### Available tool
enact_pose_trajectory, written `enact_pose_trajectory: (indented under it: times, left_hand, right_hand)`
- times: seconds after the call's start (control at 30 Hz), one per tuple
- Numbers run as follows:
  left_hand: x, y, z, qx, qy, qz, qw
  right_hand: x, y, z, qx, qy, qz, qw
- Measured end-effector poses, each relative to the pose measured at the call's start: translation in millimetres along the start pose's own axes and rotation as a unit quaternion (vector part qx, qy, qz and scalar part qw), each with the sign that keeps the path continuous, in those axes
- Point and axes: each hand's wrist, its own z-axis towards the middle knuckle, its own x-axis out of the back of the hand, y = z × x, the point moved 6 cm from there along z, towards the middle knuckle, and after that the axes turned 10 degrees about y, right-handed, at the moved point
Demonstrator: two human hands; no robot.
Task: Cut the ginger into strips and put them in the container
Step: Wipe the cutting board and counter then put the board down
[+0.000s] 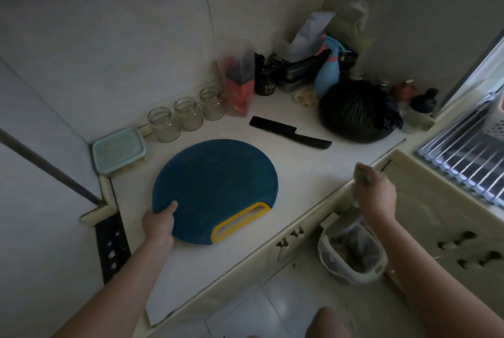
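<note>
**Board steadied, knife lying idle**

At the far left corner of the worktop sits the container, its pale green lid on. The left hand clamps the near-left rim of the round blue cutting board, the thumb of its grip on top. Three glass jars line the wall behind. The black knife lies flat beyond the board, apart from it. What looks like the ginger, pale and knobbly, rests further back beside a blue spray bottle and a black bag. The right hand hangs over the worktop's front edge above a bin, its grip pinching a blurred greyish piece.
</note>
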Motion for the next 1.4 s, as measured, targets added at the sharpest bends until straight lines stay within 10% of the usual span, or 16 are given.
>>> enact_pose_trajectory:
  times: [0.3, 0.53, 0.8, 1.13, 1.4]
  left_hand:
    - [-19, 8, 5, -0.072, 0.060, 0.353, 0.931]
    - [-92, 59, -35, -0.323, -0.037, 0.349, 0.879]
    - [-299, 93, -126, -0.579, -0.318, 0.337, 0.671]
    - [-407, 75, -137, -0.698, -0.350, 0.470, 0.411]
    - [-293, 98, -121, -0.778, -0.356, 0.368, 0.364]
  right_hand:
    - [-17, -35, 5, 0.104, -0.055, -0.032, 0.993]
    - [-35, -43, 27, 0.061, -0.112, 0.017, 0.992]
    - [-15, -9, 89, 0.005, -0.126, -0.063, 0.990]
    - [-18, 19, 115, -0.016, -0.163, -0.050, 0.985]
    - [-44, -36, 112, -0.011, -0.126, 0.043, 0.991]
